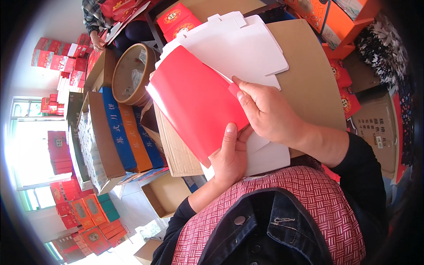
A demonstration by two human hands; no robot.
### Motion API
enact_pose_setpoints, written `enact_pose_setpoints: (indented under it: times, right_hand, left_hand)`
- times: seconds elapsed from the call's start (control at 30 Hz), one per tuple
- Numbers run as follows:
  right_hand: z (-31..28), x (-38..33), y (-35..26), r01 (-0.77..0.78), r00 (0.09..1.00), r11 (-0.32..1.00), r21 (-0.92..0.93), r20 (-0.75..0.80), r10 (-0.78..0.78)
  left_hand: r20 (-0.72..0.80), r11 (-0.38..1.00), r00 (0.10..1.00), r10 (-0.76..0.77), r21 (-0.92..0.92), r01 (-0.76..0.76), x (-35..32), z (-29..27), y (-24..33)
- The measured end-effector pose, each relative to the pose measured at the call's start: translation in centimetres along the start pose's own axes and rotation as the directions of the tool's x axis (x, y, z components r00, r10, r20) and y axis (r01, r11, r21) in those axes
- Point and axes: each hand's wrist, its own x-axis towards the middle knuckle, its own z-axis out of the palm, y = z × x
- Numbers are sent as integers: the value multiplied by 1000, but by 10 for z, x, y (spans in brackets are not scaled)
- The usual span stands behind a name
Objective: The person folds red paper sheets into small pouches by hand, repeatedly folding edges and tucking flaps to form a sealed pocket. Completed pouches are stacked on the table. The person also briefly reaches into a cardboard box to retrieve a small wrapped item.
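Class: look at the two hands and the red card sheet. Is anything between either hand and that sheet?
Nothing visible. The left hand pinches the red card sheet at its lower edge; the right hand holds its right edge, with white card blanks behind it.

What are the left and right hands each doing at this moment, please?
Left hand: closed on the lower edge of the red card sheet.
Right hand: closed on the same sheet's upper right edge.
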Motion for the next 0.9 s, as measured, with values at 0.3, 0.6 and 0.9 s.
enact_pose_setpoints:
  times: [0.3,0.6,0.9]
  right_hand:
    - [0,-1,-1,-38,999,999,26,19,38]
    - [0,-3,-2,-3,996,1000,-18,85,4]
    - [5,0,10,207,977,974,92,-74,-201]
  left_hand:
    - [-8,999,1000,-20,-26,19,-3,0,1]
    - [-53,1000,998,27,14,-27,-2,2,-1]
    - [-48,999,998,45,6,-45,-1,4,0]
